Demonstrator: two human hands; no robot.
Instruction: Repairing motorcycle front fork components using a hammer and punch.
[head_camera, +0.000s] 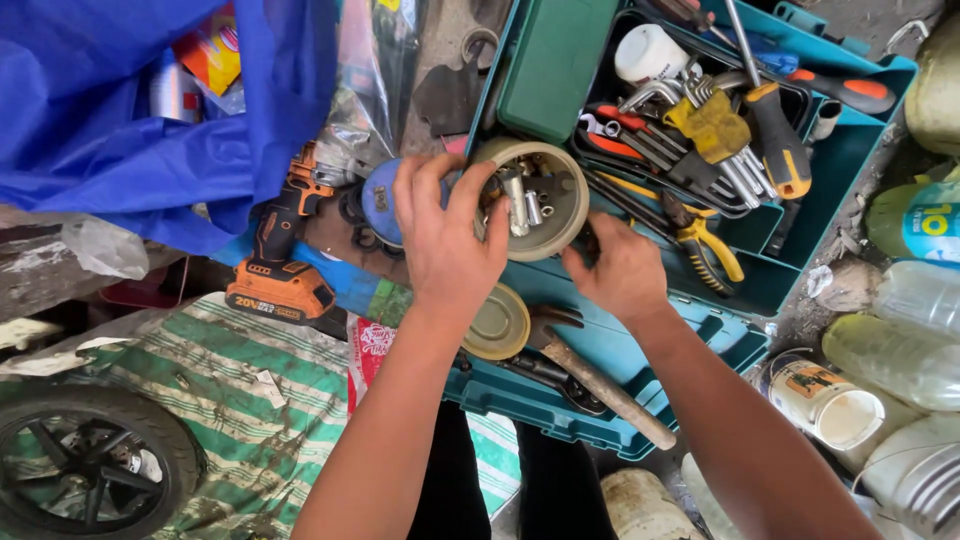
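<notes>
My left hand (442, 236) grips the left rim of a round beige tub (560, 160) that holds bolts and nuts (520, 200). Lower right of the tub is my right hand (622, 272), fingers curled at its bottom edge over the teal toolbox (740, 290); whether it pinches anything is hidden. The tub's round lid (497, 325) lies on the toolbox just below my left wrist. A hammer (600, 385) with a wooden handle rests beside the lid.
The toolbox tray holds hex keys (700, 120), pliers (710, 245), screwdrivers (780, 140) and a green case (555, 60). An orange cordless drill (280, 265) lies left, under a blue plastic sheet (120, 130). A wheel (90, 465) sits bottom left. Plastic bottles and cans (900, 350) crowd the right.
</notes>
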